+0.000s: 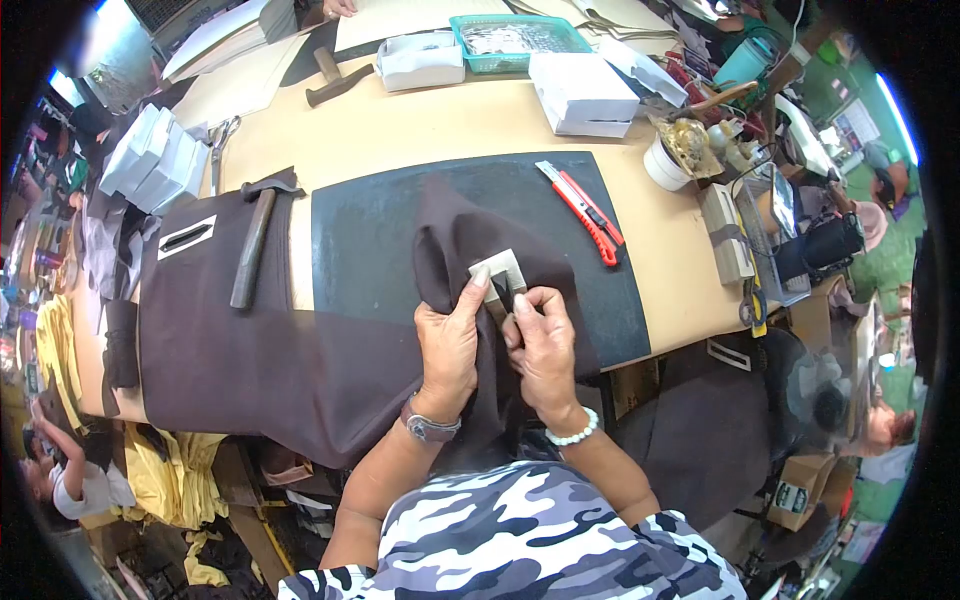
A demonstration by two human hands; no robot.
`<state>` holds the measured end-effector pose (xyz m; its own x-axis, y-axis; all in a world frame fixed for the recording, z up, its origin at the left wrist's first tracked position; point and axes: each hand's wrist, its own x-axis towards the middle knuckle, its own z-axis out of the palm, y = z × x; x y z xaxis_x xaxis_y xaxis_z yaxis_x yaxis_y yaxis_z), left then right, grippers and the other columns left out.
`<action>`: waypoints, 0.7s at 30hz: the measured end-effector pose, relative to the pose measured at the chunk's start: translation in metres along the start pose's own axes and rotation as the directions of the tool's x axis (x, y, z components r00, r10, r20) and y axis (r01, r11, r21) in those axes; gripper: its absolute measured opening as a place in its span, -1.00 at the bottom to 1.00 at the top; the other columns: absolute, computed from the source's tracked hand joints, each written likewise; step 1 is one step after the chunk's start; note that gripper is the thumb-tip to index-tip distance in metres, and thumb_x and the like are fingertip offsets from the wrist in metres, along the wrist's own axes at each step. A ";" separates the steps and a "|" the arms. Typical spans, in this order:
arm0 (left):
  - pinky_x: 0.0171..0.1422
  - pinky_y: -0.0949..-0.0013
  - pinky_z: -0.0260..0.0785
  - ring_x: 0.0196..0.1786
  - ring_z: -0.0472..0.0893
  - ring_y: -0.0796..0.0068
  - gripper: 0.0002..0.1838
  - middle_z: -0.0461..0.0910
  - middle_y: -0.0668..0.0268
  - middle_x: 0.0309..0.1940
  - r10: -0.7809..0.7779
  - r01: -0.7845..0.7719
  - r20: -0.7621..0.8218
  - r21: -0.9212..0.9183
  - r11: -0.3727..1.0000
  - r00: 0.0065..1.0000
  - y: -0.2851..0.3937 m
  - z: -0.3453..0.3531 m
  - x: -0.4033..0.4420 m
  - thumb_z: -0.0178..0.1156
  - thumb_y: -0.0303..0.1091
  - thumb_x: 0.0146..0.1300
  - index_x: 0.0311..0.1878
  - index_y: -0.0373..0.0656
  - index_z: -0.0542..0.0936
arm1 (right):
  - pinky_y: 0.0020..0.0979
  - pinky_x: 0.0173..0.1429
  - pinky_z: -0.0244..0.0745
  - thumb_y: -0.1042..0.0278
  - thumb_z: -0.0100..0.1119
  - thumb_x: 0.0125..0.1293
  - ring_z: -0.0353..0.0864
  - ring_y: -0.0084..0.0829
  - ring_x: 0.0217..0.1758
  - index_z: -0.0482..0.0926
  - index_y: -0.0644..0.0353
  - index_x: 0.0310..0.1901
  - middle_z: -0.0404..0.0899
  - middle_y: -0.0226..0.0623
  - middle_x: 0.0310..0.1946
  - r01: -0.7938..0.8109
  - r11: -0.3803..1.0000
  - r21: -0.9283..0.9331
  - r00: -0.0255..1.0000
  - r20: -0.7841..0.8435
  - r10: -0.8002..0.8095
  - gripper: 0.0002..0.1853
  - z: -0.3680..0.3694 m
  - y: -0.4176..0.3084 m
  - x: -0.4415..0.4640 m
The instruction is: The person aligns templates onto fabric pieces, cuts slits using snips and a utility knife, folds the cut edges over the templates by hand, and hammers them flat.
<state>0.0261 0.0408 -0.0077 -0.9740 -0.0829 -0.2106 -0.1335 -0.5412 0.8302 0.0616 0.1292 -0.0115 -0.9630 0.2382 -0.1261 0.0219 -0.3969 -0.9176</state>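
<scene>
The room is a workshop with a green floor (920, 285) at right and loose stock on several sides. The table (400, 125) spans the view; boxes (583, 98) and a basket (525, 67) line its far side. The brown cloth (230, 355) lies flat over the left part of the table and rises in folds at the centre, where both hands hold it. Under the folds is a dark mat (365, 230), bare to the left and far right of them. A hammer (254, 250) rests on the cloth at left, its handle running far to near. A cutter (588, 215) lies on the mat, to the right of and beyond the hands, handle end nearer. Left hand (447, 350): grip pinching the folded cloth, thumb on the left edge of the white patch (509, 264); its fingers are mostly hidden. Right hand (546, 350): thumb and forefinger pressed together at the near right of the patch; the exact layer pinched cannot be told. The patch lies between the two grips and slightly beyond them, touching the left thumb, its visible length running roughly far to near. The dark slit (502, 286) in it opens toward the right fingertips, the nearer grip to that end.
</scene>
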 end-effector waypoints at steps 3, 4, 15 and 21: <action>-0.24 0.51 0.44 -0.32 0.59 0.61 -0.84 0.65 0.32 -0.30 -0.072 0.073 0.038 -0.010 0.997 0.997 0.007 -0.004 0.005 0.24 -0.41 0.22 -0.20 -0.31 0.62 | -0.64 -0.47 0.25 0.32 0.01 0.40 0.31 -0.75 -0.54 0.31 0.21 -0.06 0.39 -0.50 -0.59 0.140 0.923 -0.358 0.988 -0.008 -0.153 -0.80 -0.028 -0.016 -0.002; -0.23 0.51 0.45 -0.31 0.60 0.60 -0.83 0.65 0.31 -0.30 -0.106 0.107 0.054 -0.022 0.994 0.993 0.010 -0.006 0.007 0.24 -0.41 0.22 -0.20 -0.31 0.62 | -0.50 -0.41 0.37 0.32 0.05 0.37 0.42 -0.54 -0.54 0.38 0.26 -0.06 0.45 -0.39 -0.57 0.191 0.777 -0.599 0.959 -0.057 -0.279 -0.77 -0.035 -0.026 0.000; -0.19 0.48 0.48 -0.28 0.61 0.57 -0.82 0.64 0.32 -0.25 -0.144 0.146 0.141 -0.005 0.989 0.980 0.009 -0.008 0.001 0.22 -0.40 0.24 -0.12 -0.23 0.60 | -0.22 0.09 0.33 0.38 0.33 -0.02 0.47 -0.21 -0.02 0.61 0.15 -0.22 0.49 -0.26 -0.13 0.702 0.004 -0.712 0.606 0.595 -0.527 -0.73 -0.034 -0.059 0.026; -0.20 0.52 0.46 -0.28 0.60 0.60 -0.82 0.64 0.32 -0.25 -0.103 0.102 0.198 0.019 0.995 0.975 0.010 -0.014 -0.005 0.21 -0.40 0.25 -0.14 -0.27 0.61 | -0.27 0.09 0.33 0.42 0.29 -0.02 0.48 -0.31 -0.02 0.58 0.09 -0.29 0.52 -0.38 -0.18 0.858 -0.124 -0.499 0.405 0.804 -0.435 -0.81 -0.024 -0.058 0.047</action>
<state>0.0320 0.0245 -0.0059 -0.9718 0.1409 -0.1890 -0.2353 -0.5312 0.8139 0.0212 0.1845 0.0273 -0.6154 -0.4437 0.6514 -0.6947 0.6958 -0.1824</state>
